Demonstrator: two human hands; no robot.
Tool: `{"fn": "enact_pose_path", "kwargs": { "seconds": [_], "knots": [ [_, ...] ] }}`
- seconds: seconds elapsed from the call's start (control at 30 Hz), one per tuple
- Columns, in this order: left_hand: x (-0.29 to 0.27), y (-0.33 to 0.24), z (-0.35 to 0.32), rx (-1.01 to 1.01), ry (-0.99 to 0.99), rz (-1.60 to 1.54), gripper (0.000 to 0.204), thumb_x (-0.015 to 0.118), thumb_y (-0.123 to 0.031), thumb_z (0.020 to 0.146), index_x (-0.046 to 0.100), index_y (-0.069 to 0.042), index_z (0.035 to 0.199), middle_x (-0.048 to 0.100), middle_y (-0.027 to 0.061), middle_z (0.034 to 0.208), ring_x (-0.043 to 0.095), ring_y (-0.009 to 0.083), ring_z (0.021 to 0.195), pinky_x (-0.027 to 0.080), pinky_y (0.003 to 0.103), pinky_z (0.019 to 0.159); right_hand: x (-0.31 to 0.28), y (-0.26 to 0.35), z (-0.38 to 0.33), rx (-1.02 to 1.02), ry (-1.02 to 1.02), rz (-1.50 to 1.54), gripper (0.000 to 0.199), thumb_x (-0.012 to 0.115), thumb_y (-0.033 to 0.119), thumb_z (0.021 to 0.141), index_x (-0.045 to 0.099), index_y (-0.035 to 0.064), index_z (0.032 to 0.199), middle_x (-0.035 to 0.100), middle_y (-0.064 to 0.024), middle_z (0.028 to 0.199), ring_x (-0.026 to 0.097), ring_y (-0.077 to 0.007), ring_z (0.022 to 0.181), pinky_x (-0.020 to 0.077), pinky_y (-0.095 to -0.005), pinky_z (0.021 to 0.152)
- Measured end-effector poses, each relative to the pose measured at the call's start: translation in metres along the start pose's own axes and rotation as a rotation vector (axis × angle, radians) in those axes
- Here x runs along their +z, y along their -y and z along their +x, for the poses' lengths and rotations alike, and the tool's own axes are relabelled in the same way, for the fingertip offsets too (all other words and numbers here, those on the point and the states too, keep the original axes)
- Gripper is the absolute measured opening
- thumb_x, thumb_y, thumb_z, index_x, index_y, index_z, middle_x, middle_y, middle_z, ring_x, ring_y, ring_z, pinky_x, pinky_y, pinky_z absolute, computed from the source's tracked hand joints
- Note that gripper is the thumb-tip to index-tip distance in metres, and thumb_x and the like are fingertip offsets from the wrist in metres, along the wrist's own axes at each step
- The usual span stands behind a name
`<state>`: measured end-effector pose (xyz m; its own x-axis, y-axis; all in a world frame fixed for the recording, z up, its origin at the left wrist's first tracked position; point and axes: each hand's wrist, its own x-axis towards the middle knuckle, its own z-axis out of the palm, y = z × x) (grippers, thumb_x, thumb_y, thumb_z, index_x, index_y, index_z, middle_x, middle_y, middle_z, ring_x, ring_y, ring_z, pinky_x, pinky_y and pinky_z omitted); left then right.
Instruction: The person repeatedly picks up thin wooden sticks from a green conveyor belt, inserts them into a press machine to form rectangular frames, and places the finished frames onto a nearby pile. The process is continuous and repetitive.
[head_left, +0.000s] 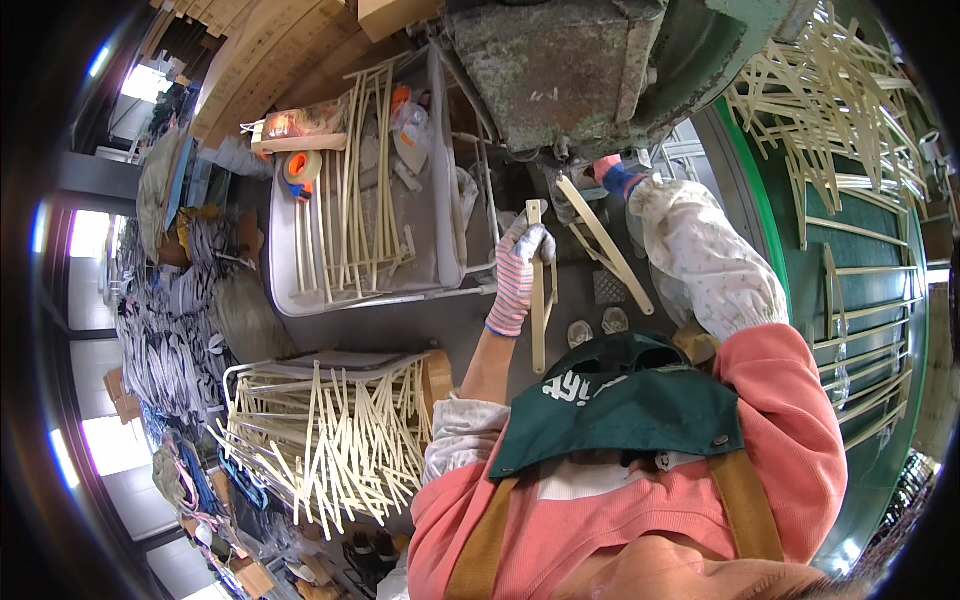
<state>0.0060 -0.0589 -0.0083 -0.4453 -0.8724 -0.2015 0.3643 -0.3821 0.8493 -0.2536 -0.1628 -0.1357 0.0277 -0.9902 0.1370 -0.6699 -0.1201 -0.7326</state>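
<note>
The left hand (520, 262), in a striped glove, is closed around one end of a pale strip (539, 335). The right hand (618, 178) is partly hidden below a heavy machine (550, 95); its grip cannot be told. A second strip (612, 253) slants near it, contact unclear.

Hazards, as judged: the right glove lies close to the machine's underside, so a moving part there could pinch fingers or catch the loose sleeve cover (705, 255). The held strip, gripped near one end only, could swing and knock the second — slack fingers would be the cause.

Surroundings: on the left, a metal-rimmed tray (447, 200) carries thin sticks (368, 190) and a tape roll (304, 165); its near corner would hinder a leftward sweep of the arm. Lower left, a rack of loose sticks (335, 440) bristles outward — likely to snag. On the right, a green tabletop (865, 270) bears more sticks, its edge crowding the right sleeve.
</note>
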Motion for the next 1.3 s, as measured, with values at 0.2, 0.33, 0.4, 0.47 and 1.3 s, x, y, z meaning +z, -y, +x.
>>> {"fn": "enact_pose_path", "kwargs": {
  "seconds": [0.2, 0.33, 0.4, 0.47, 1.3],
  "knots": [
    [0.015, -0.005, 0.005, 0.033, -0.065, 0.079, 0.029, 0.053, -0.009, 0.091, 0.057, -0.003, 0.119, 0.056, 0.0014, 0.062, 0.048, 0.0064, 0.050, 0.036, 0.020, 0.044, -0.003, 0.019, -0.010, -0.025, -0.126, 0.278, 0.021, 0.059, 0.013, 0.081, 0.061, 0.0066, 0.101, 0.062, -0.0096, 0.101, 0.057, -0.0281, 0.096, 0.0432, -0.0372, 0.088],
    [0.028, -0.013, 0.010, 0.067, -0.069, 0.091, 0.031, 0.057, -0.011, 0.089, 0.057, -0.003, 0.119, 0.057, 0.0005, 0.063, 0.049, 0.0058, 0.050, 0.036, 0.019, 0.045, -0.013, 0.056, -0.025, -0.108, 0.028, 0.380, 0.021, 0.055, 0.011, 0.085, 0.061, 0.0062, 0.105, 0.063, -0.0067, 0.105, 0.057, -0.0240, 0.097, 0.0433, -0.0356, 0.088],
    [0.032, -0.016, 0.011, 0.053, -0.077, 0.075, 0.032, 0.058, -0.011, 0.088, 0.057, -0.002, 0.119, 0.057, 0.0001, 0.063, 0.050, 0.0058, 0.051, 0.037, 0.020, 0.046, -0.021, 0.079, -0.031, -0.095, 0.071, 0.521, 0.021, 0.053, 0.011, 0.088, 0.061, 0.0058, 0.107, 0.064, -0.0049, 0.102, 0.059, -0.0205, 0.092, 0.0456, -0.0338, 0.083],
    [0.033, -0.019, 0.011, 0.070, -0.074, 0.076, 0.032, 0.058, -0.011, 0.088, 0.057, -0.001, 0.119, 0.057, -0.0001, 0.063, 0.050, 0.0058, 0.052, 0.037, 0.020, 0.048, -0.030, 0.099, -0.036, 0.073, 0.072, 0.653, 0.021, 0.053, 0.013, 0.089, 0.061, 0.0053, 0.107, 0.067, -0.0038, 0.096, 0.062, -0.0171, 0.083, 0.0489, -0.0314, 0.073],
    [0.043, -0.029, 0.011, 0.141, -0.049, 0.217, 0.012, 0.050, -0.011, 0.092, 0.058, -0.004, 0.095, 0.053, -0.0004, 0.063, 0.047, 0.0060, 0.056, 0.037, 0.021, 0.051, -0.075, 0.147, -0.038, 0.082, 0.302, 0.393, 0.032, 0.048, 0.029, 0.093, 0.055, 0.0074, 0.115, 0.060, -0.0075, 0.107, 0.056, -0.0191, 0.095, 0.0432, -0.0322, 0.080]
  ]
}}
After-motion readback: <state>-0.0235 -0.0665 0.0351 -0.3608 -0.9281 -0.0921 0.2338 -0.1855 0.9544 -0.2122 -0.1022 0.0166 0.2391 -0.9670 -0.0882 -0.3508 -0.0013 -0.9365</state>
